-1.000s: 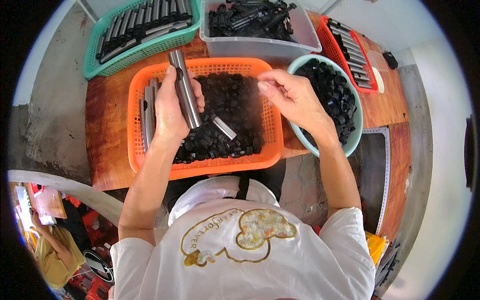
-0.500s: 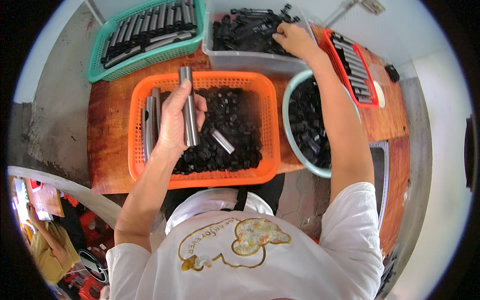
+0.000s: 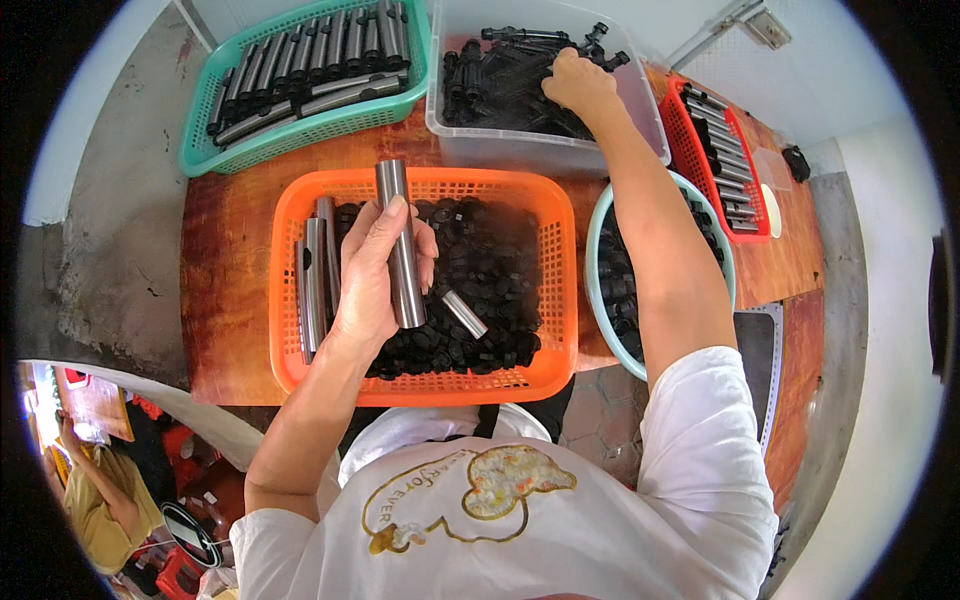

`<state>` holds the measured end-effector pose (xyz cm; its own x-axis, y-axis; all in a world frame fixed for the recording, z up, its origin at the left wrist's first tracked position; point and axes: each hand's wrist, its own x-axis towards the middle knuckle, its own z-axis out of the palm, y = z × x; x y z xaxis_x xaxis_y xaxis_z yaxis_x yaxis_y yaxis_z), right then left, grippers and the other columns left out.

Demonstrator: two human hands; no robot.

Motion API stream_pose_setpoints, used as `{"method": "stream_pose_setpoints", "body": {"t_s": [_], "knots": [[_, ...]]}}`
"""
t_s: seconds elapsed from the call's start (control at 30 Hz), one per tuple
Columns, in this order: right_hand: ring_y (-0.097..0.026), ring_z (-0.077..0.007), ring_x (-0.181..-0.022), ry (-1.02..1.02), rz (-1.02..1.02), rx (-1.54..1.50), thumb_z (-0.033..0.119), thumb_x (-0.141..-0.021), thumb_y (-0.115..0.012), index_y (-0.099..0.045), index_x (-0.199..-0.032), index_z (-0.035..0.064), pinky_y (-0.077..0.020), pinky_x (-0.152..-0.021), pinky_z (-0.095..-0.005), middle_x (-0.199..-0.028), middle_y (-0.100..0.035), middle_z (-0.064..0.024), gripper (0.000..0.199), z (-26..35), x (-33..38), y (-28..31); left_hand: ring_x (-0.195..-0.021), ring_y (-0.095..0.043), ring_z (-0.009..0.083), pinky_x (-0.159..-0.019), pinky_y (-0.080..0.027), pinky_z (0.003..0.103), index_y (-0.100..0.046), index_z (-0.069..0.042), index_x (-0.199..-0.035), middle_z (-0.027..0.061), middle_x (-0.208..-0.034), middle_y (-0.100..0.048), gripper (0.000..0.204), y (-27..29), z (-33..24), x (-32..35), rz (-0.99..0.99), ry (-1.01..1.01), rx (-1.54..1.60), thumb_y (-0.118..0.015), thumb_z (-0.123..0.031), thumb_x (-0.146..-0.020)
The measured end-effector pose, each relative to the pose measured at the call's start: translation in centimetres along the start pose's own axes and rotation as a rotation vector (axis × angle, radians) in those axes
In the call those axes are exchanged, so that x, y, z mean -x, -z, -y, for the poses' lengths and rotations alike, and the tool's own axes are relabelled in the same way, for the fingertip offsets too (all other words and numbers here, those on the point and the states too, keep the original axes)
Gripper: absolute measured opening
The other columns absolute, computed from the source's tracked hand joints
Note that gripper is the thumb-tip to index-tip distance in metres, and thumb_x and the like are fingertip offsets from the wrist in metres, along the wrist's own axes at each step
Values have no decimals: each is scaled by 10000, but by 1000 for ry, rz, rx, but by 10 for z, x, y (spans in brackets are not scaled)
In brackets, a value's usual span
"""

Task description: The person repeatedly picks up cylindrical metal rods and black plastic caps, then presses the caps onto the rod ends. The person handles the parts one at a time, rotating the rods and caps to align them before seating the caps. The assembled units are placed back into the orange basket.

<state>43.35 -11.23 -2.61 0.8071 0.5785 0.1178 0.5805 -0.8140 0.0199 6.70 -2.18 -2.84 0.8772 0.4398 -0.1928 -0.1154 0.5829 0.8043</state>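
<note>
My left hand (image 3: 372,262) is closed round a shiny metal tube (image 3: 402,250), held nearly upright over the orange basket (image 3: 425,394). Under it lie many small black plastic pieces (image 3: 450,345), with a short metal tube (image 3: 464,313) on top of them. Several longer metal tubes (image 3: 315,270) lean along the basket's left side. My right hand (image 3: 580,82) reaches into the clear plastic bin (image 3: 550,152) at the back, which holds slim black plastic parts (image 3: 520,85). Its fingers are curled down among those parts; whatever they grip is hidden.
At the back left a green basket (image 3: 300,135) holds rows of metal tubes with black ends. A pale blue tub (image 3: 597,310) of black pieces sits partly under my right forearm. A red basket (image 3: 745,236) of tubes stands at the right. Another person (image 3: 105,495) appears far left.
The view has shifted, so the table and baskets sit lower and further right in it. My left hand keeps hold of the tube; my right hand stays in the clear bin, fingers more curled.
</note>
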Motion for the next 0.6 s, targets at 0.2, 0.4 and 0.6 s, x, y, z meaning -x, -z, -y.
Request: {"method": "stream_pose_setpoints", "body": {"t_s": [0.2,0.4,0.6], "knots": [[-699,-460,-1074,29,-106,25,348,-867,-638,-663,-1203,2,-546,-948,-528,-1095,-730,-282,483,-11,35,57,-542,-583,135,-484,-459,266,-522,-86,-1006,69,-746,-634,305,0,1,4,8,-31,-49,-709,-328,-993],[-729,-372,-974,111,-128,-291,339,-903,-635,-644,-1227,-28,-568,-879,-454,-1042,-745,-229,489,-27,114,136,-560,-584,128,-493,-448,259,-567,-73,-1044,48,-759,-634,263,-4,0,7,-29,-10,-45,-732,-266,-976],[-623,-72,-849,300,155,-1011,98,-1025,-551,-575,-1388,11,-516,-712,-226,-1063,-712,-70,374,14,232,139,-655,-616,140,-538,-481,268,-589,-53,-1242,108,-1033,-674,379,-3,-2,2,-43,-88,0,-714,-309,-991]]}}
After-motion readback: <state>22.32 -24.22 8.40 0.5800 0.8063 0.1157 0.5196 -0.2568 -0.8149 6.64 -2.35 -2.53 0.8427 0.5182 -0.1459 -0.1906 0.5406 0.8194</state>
